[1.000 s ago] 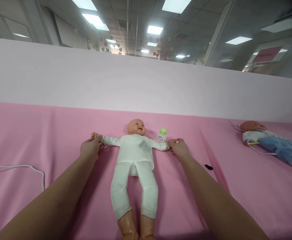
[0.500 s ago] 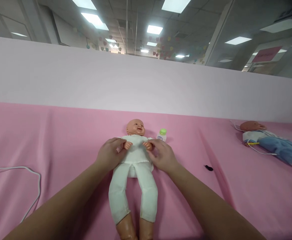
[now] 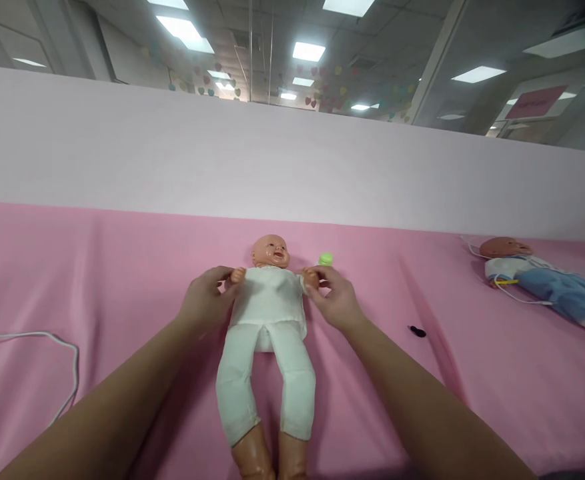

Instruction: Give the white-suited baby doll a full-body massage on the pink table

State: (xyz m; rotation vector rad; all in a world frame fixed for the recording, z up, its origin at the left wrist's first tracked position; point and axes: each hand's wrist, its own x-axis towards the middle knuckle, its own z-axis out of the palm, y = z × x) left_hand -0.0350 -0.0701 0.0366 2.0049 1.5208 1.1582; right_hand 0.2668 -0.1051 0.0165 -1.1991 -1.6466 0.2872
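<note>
A baby doll (image 3: 268,303) in a white top and trousers lies on its back in the middle of the pink cloth, its head away from me and its feet towards me. My left hand (image 3: 208,298) is closed round the doll's arm near its small hand, at the left side of the chest. On the right, my right hand (image 3: 336,297) grips the doll's other arm, also near its hand. A bottle with a green cap (image 3: 326,259) stands just behind my right hand, which hides most of its body.
A second doll (image 3: 562,287) in blue and white, with white tubing about it, lies at the right. A small black object (image 3: 416,331) rests on the pink cloth (image 3: 372,393). A white cable (image 3: 76,360) runs along the left. Behind stands a white wall (image 3: 272,160) below glass.
Both my hands have moved apart, drawing the doll's arms outward from its chest to its sides. My right hand now covers more of the bottle.
</note>
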